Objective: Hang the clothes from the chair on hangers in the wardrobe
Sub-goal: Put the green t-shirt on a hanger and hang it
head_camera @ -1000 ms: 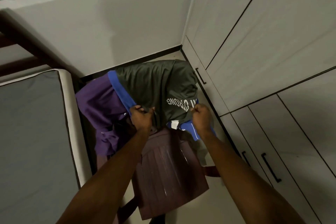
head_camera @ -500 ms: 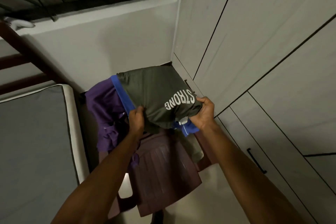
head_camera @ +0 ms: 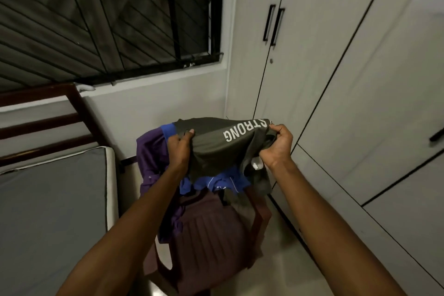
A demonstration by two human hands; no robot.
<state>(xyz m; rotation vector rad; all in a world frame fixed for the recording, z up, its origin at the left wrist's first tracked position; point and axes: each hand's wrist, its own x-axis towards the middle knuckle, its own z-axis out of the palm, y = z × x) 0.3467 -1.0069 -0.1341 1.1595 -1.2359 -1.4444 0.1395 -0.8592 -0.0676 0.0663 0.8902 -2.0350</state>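
A dark grey T-shirt (head_camera: pixel 216 149) printed with white letters "STRONG" hangs between my two hands, raised above the brown plastic chair (head_camera: pixel 206 230). My left hand (head_camera: pixel 179 149) grips its left edge and my right hand (head_camera: pixel 278 144) grips its bunched right edge. A blue garment (head_camera: pixel 216 181) lies under it on the chair back, and a purple shirt (head_camera: pixel 150 158) drapes over the chair's left side. The white wardrobe (head_camera: pixel 336 79) stands to the right with its doors closed.
A bed with a grey mattress (head_camera: pixel 52 211) and a dark wooden headboard fills the left. A barred window (head_camera: pixel 108 19) is in the wall behind the chair. Black door handles (head_camera: pixel 274 25) sit on the far wardrobe doors. Pale floor shows beside the chair.
Both hands have lifted the grey T-shirt up off the chair back, exposing more of the blue garment. The view has tilted upward, bringing the window and wardrobe handles into sight.
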